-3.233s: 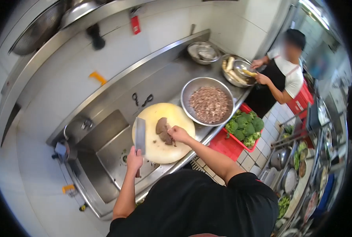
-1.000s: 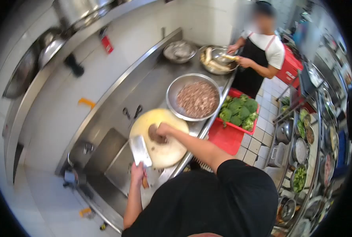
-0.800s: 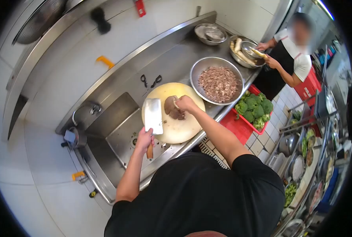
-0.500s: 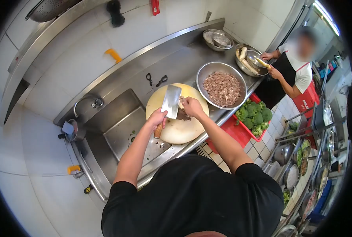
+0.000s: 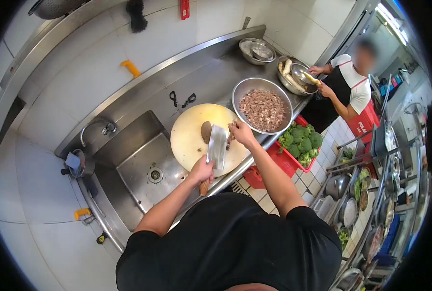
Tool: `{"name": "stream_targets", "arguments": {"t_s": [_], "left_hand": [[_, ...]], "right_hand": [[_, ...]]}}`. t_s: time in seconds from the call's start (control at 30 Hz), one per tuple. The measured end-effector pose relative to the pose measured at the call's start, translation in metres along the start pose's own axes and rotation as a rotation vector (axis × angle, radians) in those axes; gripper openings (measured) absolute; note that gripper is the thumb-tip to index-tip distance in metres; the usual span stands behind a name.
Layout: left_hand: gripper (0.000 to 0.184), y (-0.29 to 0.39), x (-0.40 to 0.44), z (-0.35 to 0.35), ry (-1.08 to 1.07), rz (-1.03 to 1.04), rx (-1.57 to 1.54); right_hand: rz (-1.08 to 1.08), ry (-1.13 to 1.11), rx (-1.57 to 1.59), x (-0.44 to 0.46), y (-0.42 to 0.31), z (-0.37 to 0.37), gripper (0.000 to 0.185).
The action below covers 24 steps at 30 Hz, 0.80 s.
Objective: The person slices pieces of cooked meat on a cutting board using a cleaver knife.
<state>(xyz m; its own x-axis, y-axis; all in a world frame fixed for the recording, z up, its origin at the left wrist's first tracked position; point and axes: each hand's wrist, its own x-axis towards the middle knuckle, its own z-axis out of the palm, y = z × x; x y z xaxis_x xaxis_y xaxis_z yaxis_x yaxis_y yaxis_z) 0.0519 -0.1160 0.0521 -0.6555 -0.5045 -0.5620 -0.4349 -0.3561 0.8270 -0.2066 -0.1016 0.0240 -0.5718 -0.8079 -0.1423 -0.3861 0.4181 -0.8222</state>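
1. Grasping a cleaver [image 5: 218, 148] by its wooden handle in the left hand [image 5: 203, 169], blade slanting over the round chopping board [image 5: 184, 140].
2. Curling the right hand [image 5: 242, 134] with fingers bunched at the board's right side, near the blade; impossible to tell from this view whether pinching a scrap or merely closed.
3. Lying on the board, just left of the blade: a brown lump of meat [image 5: 206, 132]; darker bits of meat [image 5: 229, 139] partly visible between blade and right hand.
4. Standing just beside the board, at its upper right: a steel bowl [image 5: 236, 92] of chopped meat [image 5: 263, 110].
5. Readable in white on a red box [image 5: 362, 127] behind the co-worker [image 5: 330, 94]: "POLA", with further letters and a smaller line beneath too unclear to make out.
6. Heaped in a red crate [image 5: 305, 169] below the counter's edge: green broccoli [image 5: 301, 140].
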Motion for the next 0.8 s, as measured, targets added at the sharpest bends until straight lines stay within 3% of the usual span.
{"name": "stream_targets", "arguments": {"t_s": [0.1,0.23,0.27,0.37,0.5,0.63,0.8], "left_hand": [[0.029,-0.001,0.004,0.011,0.019,0.031,0.161],[0.032,0.004,0.042,0.036,0.149,0.206,0.631],[0.032,0.014,0.048,0.041,0.196,0.269,0.749],[0.031,0.004,0.019,0.046,0.156,0.151,0.883],[0.037,-0.037,-0.029,0.023,0.151,0.084,0.926],[0.034,-0.02,-0.023,0.04,0.247,0.084,0.956],[0.03,0.004,0.014,0.047,0.398,0.048,0.945]], "right_hand": [[0.17,-0.091,0.293,-0.019,0.022,0.001,0.03],[0.119,-0.104,0.223,-0.061,0.014,0.008,0.027],[0.148,-0.095,0.343,-0.063,0.017,0.007,0.027],[0.158,0.121,0.534,-0.044,0.032,-0.007,0.024],[0.09,0.079,0.377,-0.021,0.042,-0.05,0.025],[0.05,0.039,0.541,-0.017,0.043,-0.061,0.031],[-0.05,-0.04,0.514,0.002,0.049,-0.051,0.036]]}}
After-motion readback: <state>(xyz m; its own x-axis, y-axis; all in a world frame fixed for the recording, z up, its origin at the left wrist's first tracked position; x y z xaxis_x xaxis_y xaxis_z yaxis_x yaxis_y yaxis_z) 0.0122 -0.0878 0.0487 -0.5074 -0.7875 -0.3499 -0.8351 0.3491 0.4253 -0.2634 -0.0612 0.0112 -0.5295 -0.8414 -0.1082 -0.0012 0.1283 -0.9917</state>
